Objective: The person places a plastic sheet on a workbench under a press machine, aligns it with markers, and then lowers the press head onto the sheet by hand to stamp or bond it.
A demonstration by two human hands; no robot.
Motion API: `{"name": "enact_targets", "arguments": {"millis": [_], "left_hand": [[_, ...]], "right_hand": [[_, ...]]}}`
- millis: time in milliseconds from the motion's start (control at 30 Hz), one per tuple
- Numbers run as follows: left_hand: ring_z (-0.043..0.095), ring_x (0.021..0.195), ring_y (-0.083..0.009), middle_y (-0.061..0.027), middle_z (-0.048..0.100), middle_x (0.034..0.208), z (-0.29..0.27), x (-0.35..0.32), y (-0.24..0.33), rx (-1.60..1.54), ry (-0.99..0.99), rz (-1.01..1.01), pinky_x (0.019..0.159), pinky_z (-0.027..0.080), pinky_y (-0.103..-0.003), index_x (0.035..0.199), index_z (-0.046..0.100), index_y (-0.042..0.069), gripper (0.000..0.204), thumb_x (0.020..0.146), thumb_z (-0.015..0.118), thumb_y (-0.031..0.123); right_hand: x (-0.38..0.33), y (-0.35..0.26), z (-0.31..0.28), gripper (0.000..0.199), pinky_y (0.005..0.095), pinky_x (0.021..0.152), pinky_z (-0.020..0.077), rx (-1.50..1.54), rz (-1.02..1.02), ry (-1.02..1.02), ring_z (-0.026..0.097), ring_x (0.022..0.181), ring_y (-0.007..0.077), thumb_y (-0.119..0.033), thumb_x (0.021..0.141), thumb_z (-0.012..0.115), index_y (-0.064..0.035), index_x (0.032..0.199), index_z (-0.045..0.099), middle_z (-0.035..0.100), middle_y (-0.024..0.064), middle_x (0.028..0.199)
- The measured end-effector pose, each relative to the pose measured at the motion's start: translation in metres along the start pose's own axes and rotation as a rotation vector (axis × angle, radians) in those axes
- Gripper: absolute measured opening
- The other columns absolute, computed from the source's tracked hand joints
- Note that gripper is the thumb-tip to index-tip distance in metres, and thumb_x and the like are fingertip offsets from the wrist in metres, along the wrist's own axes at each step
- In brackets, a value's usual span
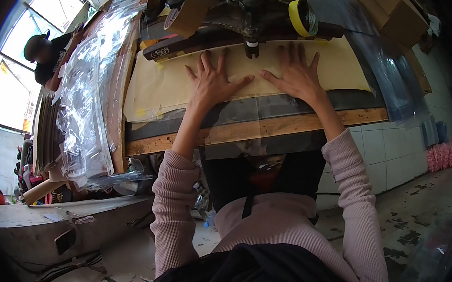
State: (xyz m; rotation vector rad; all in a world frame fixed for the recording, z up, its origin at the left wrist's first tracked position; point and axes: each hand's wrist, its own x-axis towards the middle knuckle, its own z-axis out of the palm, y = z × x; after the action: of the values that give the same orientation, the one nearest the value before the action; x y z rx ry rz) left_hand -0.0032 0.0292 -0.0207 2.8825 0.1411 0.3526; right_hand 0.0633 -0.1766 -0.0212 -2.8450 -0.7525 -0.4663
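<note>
Both of my hands lie flat on a clear plastic sheet (256, 135), which hangs over the front edge of the bench. Beneath it is a pale yellow sheet (149, 91) spread on a dark work surface. My left hand (213, 81) has its fingers spread, the thumb pointing right. My right hand (298, 75) is spread too, its thumb pointing left. Between and beyond the fingertips stands a dark machine head (250, 46) with a light band near its tip. A long dark bar (191, 42) runs behind the hands, close to the fingertips.
A brown tape roll (186, 16) and a yellow tape roll (301, 20) hang on the machine. Stacked clear plastic (91, 86) covers the left side; more film (384, 79) drapes at right. A wooden strip (286, 124) edges the bench. Another person (50, 58) is at far left.
</note>
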Motion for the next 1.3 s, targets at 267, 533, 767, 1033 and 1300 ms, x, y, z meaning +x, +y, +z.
{"name": "enact_targets", "arguments": {"millis": [267,533,767,1033,1300], "left_hand": [[0.023,0.136,-0.0429,-0.0322,0.023,0.142,-0.004,-0.003,0.001,0.002,0.005,-0.003,0.098,0.007,-0.074,0.141,0.032,0.012,0.098,0.07,0.049,0.077],[0.02,0.135,-0.0447,-0.0305,0.021,0.14,-0.001,0.003,0.0,0.0,0.036,0.002,0.098,0.008,-0.074,0.14,0.034,0.01,0.099,0.069,0.051,0.077],[0.022,0.132,-0.0458,-0.0328,0.024,0.136,-0.001,0.008,0.003,-0.007,0.104,-0.014,0.097,0.012,-0.074,0.137,0.036,0.006,0.097,0.07,0.055,0.074],[0.03,0.13,-0.0424,-0.0291,0.039,0.131,-0.028,-0.011,0.012,0.008,0.056,-0.03,0.098,0.015,-0.072,0.13,0.045,0.006,0.08,0.077,0.054,0.066],[0.025,0.134,-0.0421,-0.0293,0.033,0.14,-0.016,-0.029,0.007,-0.027,0.044,0.114,0.1,0.015,-0.071,0.134,0.044,0.008,0.076,0.08,0.056,0.06]], "right_hand": [[0.004,0.003,0.005,0.09,0.0762,0.094,0.0201,0.047,-0.007,0.011,0.025,0.133,0.0467,-0.075,0.078,0.043,0.0006,0.127,0.044,0.032,0.031,0.138],[0.01,0.002,0.001,0.086,0.0715,0.099,0.0196,0.044,0.048,-0.06,0.023,0.131,0.0491,-0.068,0.081,0.045,-0.0002,0.132,0.038,0.022,0.0347,0.138],[0.017,0.006,0.014,0.088,0.0698,0.098,0.0217,0.025,0.008,0.147,0.033,0.124,0.0451,-0.07,0.081,0.043,0.0031,0.129,0.044,0.036,0.0312,0.127],[-0.001,-0.008,-0.024,0.061,0.0586,0.099,0.0281,0.025,0.002,0.034,0.046,0.112,0.0385,-0.053,0.087,0.05,-0.0002,0.116,0.052,0.047,0.0228,0.118],[-0.029,-0.014,-0.022,0.059,0.0618,0.097,0.0297,-0.028,-0.032,-0.024,0.043,0.121,0.0328,-0.052,0.087,0.052,-0.0067,0.125,0.049,0.046,0.0164,0.13]]}}
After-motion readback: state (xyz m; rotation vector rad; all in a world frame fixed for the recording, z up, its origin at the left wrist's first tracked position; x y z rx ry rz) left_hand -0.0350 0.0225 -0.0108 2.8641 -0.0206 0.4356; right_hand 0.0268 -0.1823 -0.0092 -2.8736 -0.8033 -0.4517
